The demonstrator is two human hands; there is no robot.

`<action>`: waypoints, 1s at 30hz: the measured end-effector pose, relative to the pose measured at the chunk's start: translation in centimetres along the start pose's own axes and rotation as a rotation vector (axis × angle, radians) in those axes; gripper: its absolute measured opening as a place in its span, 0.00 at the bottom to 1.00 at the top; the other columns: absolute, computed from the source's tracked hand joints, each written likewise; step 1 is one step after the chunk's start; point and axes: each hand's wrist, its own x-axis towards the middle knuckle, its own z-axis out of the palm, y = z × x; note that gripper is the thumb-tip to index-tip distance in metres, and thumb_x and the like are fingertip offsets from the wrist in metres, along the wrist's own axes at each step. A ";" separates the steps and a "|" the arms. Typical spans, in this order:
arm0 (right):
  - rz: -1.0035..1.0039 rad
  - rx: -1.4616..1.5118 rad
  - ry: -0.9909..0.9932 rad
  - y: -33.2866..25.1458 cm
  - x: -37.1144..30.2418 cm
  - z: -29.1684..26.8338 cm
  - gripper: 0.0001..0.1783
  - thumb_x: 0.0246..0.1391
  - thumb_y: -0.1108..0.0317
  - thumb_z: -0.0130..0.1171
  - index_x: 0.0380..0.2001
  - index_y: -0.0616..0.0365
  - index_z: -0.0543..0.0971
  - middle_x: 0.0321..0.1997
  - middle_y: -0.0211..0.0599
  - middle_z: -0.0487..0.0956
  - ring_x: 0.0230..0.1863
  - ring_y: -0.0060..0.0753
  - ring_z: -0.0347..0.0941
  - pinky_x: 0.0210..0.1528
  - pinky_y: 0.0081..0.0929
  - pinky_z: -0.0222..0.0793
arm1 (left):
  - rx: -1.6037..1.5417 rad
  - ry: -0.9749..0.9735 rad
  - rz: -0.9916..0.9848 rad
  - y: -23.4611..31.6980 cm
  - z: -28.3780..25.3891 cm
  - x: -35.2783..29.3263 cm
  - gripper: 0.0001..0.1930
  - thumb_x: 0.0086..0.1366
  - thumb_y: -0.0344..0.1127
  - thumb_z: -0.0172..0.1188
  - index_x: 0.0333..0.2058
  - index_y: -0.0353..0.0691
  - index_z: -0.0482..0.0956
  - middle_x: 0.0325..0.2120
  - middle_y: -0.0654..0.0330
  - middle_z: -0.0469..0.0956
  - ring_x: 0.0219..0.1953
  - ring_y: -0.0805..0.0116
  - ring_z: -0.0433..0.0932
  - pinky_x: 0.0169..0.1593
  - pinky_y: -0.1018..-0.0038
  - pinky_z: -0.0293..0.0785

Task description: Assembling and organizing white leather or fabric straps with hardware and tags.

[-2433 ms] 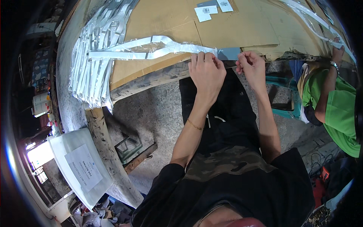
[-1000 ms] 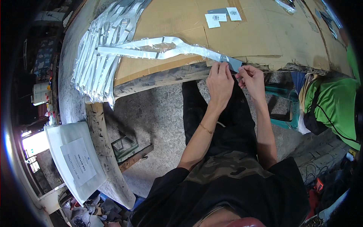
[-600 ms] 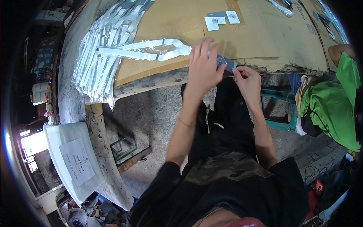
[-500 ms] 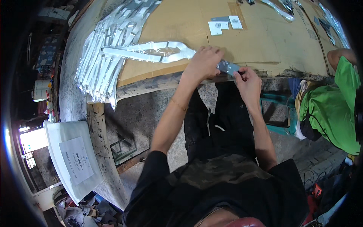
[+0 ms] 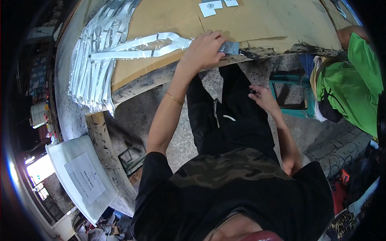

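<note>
My left hand [image 5: 204, 49] rests at the near edge of the cardboard-covered table [image 5: 261, 24], fingers closed on the end of a long clear plastic-wrapped strip [image 5: 136, 45] that stretches left across the board. A small grey piece [image 5: 230, 47] sticks out just right of that hand. My right hand [image 5: 261, 95] is down at my right thigh on the black trousers, away from the table; its fingers are curled and I cannot tell whether it holds anything.
A thick pile of similar clear-wrapped strips [image 5: 90, 72] lies at the table's left end. Two white labels [image 5: 215, 6] lie farther back on the cardboard. A person in green [image 5: 360, 76] sits at right beside a teal stool [image 5: 290, 94]. A white flat package [image 5: 78, 178] lies lower left.
My right hand has left the table edge and dropped to my thigh. My left hand has stayed on the strip's end at the edge. The view has shifted slightly.
</note>
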 end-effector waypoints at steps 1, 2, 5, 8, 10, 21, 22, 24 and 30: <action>0.008 -0.034 0.010 -0.3 -0.2 0.9 0.11 0.49 0.73 0.61 0.38 0.61 0.81 0.35 0.50 0.81 0.37 0.44 0.80 0.40 0.35 0.74 | -0.011 0.011 0.000 0.0 0.2 -0.2 0.21 0.52 0.38 0.63 0.45 0.39 0.75 0.43 0.54 0.75 0.47 0.52 0.73 0.52 0.62 0.70; 0.015 -0.068 0.020 -0.5 -0.4 1.5 0.10 0.48 0.73 0.61 0.36 0.61 0.81 0.34 0.51 0.81 0.39 0.46 0.80 0.42 0.36 0.74 | -0.010 0.008 -0.002 0.2 0.4 -0.3 0.21 0.52 0.38 0.63 0.45 0.39 0.75 0.43 0.54 0.75 0.47 0.52 0.73 0.52 0.62 0.70; 0.059 -0.035 0.043 1.6 1.1 2.4 0.09 0.47 0.75 0.60 0.34 0.62 0.82 0.33 0.51 0.81 0.38 0.45 0.80 0.42 0.35 0.74 | -0.003 -0.002 -0.016 0.2 0.3 -0.4 0.21 0.52 0.39 0.64 0.44 0.39 0.76 0.41 0.54 0.75 0.46 0.52 0.73 0.51 0.62 0.70; 0.080 -0.058 -0.022 1.7 2.3 1.3 0.08 0.47 0.76 0.59 0.33 0.64 0.81 0.33 0.51 0.81 0.37 0.46 0.80 0.41 0.34 0.74 | -0.004 0.086 0.008 0.8 -0.1 -0.6 0.20 0.52 0.39 0.63 0.44 0.39 0.76 0.39 0.54 0.76 0.44 0.52 0.74 0.50 0.62 0.70; 0.058 -0.100 -0.081 1.6 2.5 0.8 0.07 0.48 0.77 0.58 0.32 0.65 0.81 0.32 0.50 0.81 0.35 0.47 0.80 0.40 0.34 0.74 | -0.010 0.058 -0.020 1.0 -0.7 -0.1 0.19 0.52 0.39 0.64 0.43 0.39 0.77 0.38 0.53 0.76 0.44 0.51 0.75 0.49 0.62 0.71; 0.015 0.780 0.345 -0.8 5.6 -5.7 0.07 0.57 0.73 0.56 0.34 0.68 0.77 0.27 0.34 0.78 0.27 0.23 0.76 0.31 0.21 0.74 | -0.052 0.057 -0.053 1.2 -0.7 -0.9 0.19 0.52 0.38 0.65 0.42 0.38 0.77 0.37 0.53 0.77 0.42 0.50 0.75 0.48 0.61 0.71; 0.016 0.902 0.458 -1.5 6.0 -6.1 0.08 0.58 0.72 0.57 0.35 0.68 0.77 0.29 0.35 0.79 0.27 0.24 0.76 0.32 0.21 0.75 | -0.048 0.062 -0.053 1.3 -0.6 -0.9 0.19 0.51 0.38 0.65 0.42 0.38 0.77 0.37 0.53 0.77 0.42 0.50 0.75 0.48 0.61 0.71; -0.028 0.921 0.489 -1.1 6.9 -5.6 0.08 0.57 0.73 0.58 0.35 0.69 0.77 0.31 0.38 0.79 0.28 0.26 0.77 0.34 0.22 0.77 | -0.048 0.072 -0.045 1.3 -0.5 -0.8 0.19 0.51 0.38 0.65 0.42 0.38 0.77 0.37 0.53 0.77 0.42 0.50 0.75 0.48 0.61 0.71; -0.123 0.801 0.875 -2.6 8.6 -3.0 0.12 0.55 0.72 0.61 0.37 0.66 0.68 0.26 0.40 0.78 0.25 0.26 0.76 0.28 0.23 0.75 | -0.066 0.111 -0.050 1.7 -0.8 -0.7 0.19 0.51 0.36 0.65 0.42 0.37 0.77 0.37 0.52 0.77 0.42 0.50 0.75 0.47 0.61 0.71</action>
